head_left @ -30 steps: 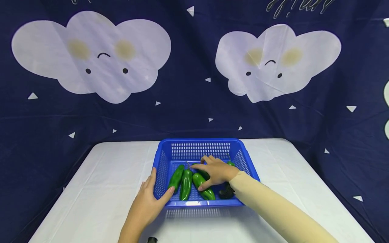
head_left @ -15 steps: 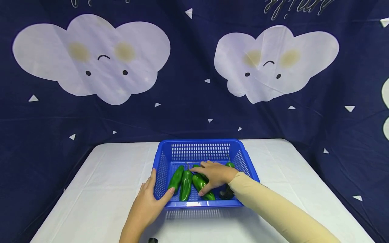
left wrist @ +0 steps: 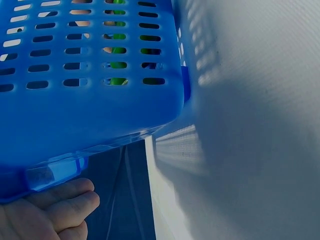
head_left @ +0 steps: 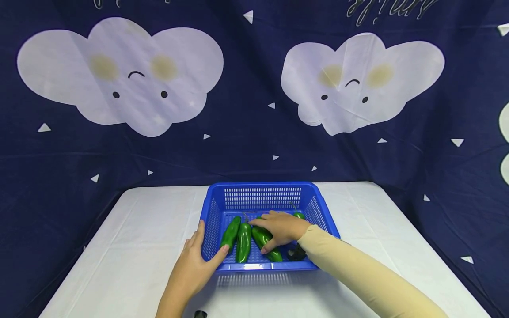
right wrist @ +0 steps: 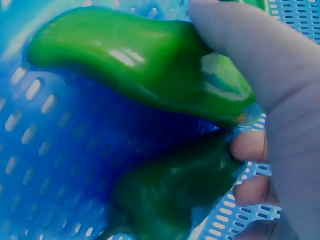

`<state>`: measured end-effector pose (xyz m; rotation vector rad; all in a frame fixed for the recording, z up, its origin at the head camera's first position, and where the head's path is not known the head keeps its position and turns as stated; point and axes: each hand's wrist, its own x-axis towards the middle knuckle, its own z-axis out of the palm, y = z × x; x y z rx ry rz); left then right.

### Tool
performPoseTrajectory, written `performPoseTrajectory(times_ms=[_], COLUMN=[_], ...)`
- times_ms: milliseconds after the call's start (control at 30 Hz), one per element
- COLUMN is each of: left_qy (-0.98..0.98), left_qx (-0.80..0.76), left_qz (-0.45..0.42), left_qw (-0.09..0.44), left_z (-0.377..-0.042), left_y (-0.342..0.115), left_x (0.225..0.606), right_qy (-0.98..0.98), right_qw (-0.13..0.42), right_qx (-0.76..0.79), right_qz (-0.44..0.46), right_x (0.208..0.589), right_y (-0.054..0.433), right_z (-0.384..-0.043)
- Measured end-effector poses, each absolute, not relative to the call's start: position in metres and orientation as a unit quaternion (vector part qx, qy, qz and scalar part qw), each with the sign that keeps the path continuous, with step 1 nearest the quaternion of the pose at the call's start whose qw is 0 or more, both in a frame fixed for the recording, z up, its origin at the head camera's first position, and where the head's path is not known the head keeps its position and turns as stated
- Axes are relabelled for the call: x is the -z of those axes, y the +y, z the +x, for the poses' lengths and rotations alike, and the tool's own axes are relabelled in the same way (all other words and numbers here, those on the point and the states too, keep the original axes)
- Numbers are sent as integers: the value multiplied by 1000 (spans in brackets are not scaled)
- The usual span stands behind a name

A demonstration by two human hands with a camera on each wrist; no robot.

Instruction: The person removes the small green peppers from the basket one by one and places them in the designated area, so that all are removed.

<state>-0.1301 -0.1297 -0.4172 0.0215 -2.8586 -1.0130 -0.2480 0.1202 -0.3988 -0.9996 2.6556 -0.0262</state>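
A blue plastic basket [head_left: 258,266] with slotted walls holds several glossy green peppers. My left hand [head_left: 195,260] grips its left side, thumb over the front-left rim and fingers along the outer wall [left wrist: 90,110]. Inside, my right hand [head_left: 281,227] spans a green pepper [head_left: 274,252], with the thumb on it and fingers bent at its far side. The right wrist view shows that pepper [right wrist: 130,55] between thumb and fingertips. Below it a darker green pepper [right wrist: 170,190] lies close by the fingertips. Two more peppers, one long [head_left: 244,245] and one tilted [head_left: 231,232], lie at the left.
A dark bumpy object [head_left: 296,253] lies in the basket's front right, partly behind the sleeve [head_left: 358,269]. Another pepper [head_left: 299,215] shows at the back right. The white-covered table [head_left: 131,251] meets a dark blue cloud-print cloth [head_left: 246,154]. A small black item [head_left: 200,314] is at the bottom edge.
My right hand has lowered and its fingers have drawn in over the peppers. The stem of the back-right pepper has swung slightly left. My left hand stays on the basket.
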Motion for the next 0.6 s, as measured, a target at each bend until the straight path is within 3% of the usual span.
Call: performPoseTrajectory(times_ms=[600], left_qy=[-939], left_qx=[340], left_qz=[5], left_qw=[54], left_z=[-130], left_y=[-131], left_x=[419], right_qy=[937], right_qw=[176], right_qx=[31], right_qz=[-300], right_x=[404], right_y=[120], right_z=[-251])
